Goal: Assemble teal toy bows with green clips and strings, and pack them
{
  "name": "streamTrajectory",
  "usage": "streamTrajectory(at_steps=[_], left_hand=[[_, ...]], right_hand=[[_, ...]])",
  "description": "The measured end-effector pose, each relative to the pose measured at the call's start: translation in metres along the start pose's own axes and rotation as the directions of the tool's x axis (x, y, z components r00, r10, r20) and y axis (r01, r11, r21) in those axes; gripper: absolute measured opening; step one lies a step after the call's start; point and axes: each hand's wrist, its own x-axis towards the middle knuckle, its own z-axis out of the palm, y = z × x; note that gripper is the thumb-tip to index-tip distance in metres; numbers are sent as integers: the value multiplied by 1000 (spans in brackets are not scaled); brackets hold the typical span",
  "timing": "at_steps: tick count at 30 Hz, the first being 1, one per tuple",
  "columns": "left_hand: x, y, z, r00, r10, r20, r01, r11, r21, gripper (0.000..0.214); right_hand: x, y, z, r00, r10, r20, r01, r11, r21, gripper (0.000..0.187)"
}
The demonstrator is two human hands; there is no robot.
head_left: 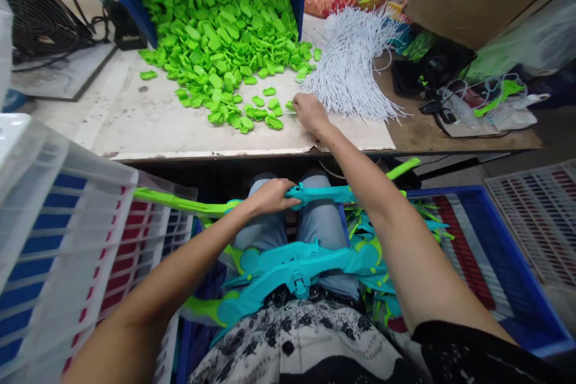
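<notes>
My left hand (272,195) grips a long turquoise plastic bar with lime-green arms (324,193) above my knees, beyond similar turquoise-and-lime pieces (292,264) on my lap. At the table's near edge, my right hand (310,113) curls at a small lime-green plastic clip (290,106), left of thin white strings (353,69); I cannot tell whether it pinches.

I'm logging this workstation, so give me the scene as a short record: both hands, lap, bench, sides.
Left hand: holding a turquoise-and-green piece
Right hand: fingertips at a small green piece; grip unclear
Lap: more turquoise-and-green pieces above it
Bench: heap of green pieces, white strings to its right
Left side: white crate
Right side: blue crate
</notes>
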Motion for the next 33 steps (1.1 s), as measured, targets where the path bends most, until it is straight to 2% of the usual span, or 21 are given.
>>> streamTrajectory(at_steps=[2,4,6,8,11,14,18,21,23,25,27,30,33], left_hand=[[8,-8,-3,996,-37,76,49,987,-154,43],[16,-16,0,990,-48,134,87,947,-308,49],[22,-21,4,984,-38,177,109,904,-414,50],[26,-23,7,979,-36,199,126,878,-461,50],[27,-23,8,976,-52,211,151,860,-488,51],[26,-24,7,972,-48,229,162,842,-514,53],[24,-27,5,970,-8,244,141,836,-531,55],[23,-29,4,968,14,250,137,805,-578,55],[23,-31,4,969,0,246,147,803,-578,55],[23,-32,5,971,-22,239,154,821,-550,55],[24,-35,7,973,-19,232,147,824,-547,54],[26,-37,11,972,2,234,142,789,-597,53],[26,-36,12,974,-2,228,144,783,-605,51]], right_hand=[[-7,10,-16,992,-58,112,54,998,36,26],[-12,21,-30,954,-134,266,121,990,67,23],[-13,28,-36,919,-175,353,149,984,98,21],[-15,32,-34,937,-147,318,116,987,114,21],[-21,29,-22,990,-21,138,3,992,126,26],[-33,22,-11,997,77,22,-79,988,130,34],[-53,14,-8,1000,-6,22,4,996,85,29],[-85,5,-11,996,-73,-42,78,986,144,31],[-121,-6,-10,983,-177,-51,184,961,206,35],[-164,-16,-4,945,-327,9,315,916,247,36],[-203,-23,6,911,-405,80,374,892,252,34],[-238,-26,23,915,-385,123,349,906,241,31],[-245,-24,36,933,-348,97,316,917,244,31]])
